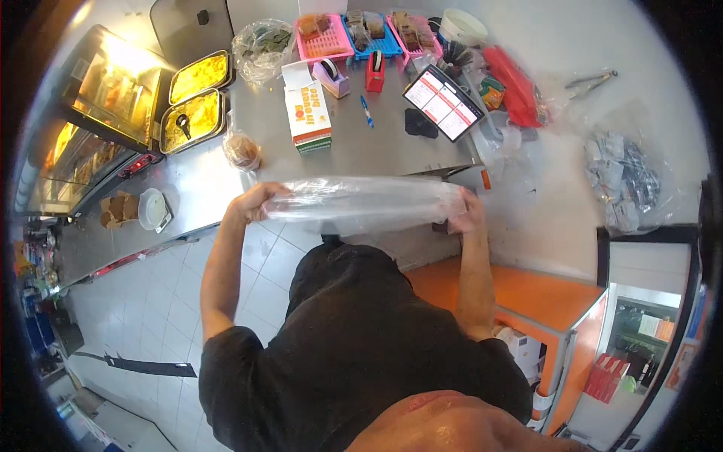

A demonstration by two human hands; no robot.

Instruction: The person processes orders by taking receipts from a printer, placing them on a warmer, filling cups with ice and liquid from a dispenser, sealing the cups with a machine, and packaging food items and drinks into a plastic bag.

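Observation:
A clear plastic bag (pixel 361 203) is stretched sideways in front of my body, at the near edge of the steel counter (pixel 339 152). My left hand (pixel 258 202) grips its left end, and my right hand (pixel 467 210) grips its right end. Beyond the bag stand a printed cardboard box (pixel 308 116), a blue pen (pixel 366 111) and two tape dispensers, one lilac (pixel 331 78) and one red (pixel 375 72). A round brown item in a clear bag (pixel 242 150) sits left of the box. Whether the stretched bag holds anything, I cannot tell.
Two metal trays of yellow food (pixel 195 120) stand beside a lit glass food warmer (pixel 116 96). Pink and blue baskets (pixel 370 35) line the back. A tablet (pixel 443 101) leans at the right. A white scale with a bowl (pixel 152 209) lies left; an orange cabinet (pixel 542 294) stands at my right.

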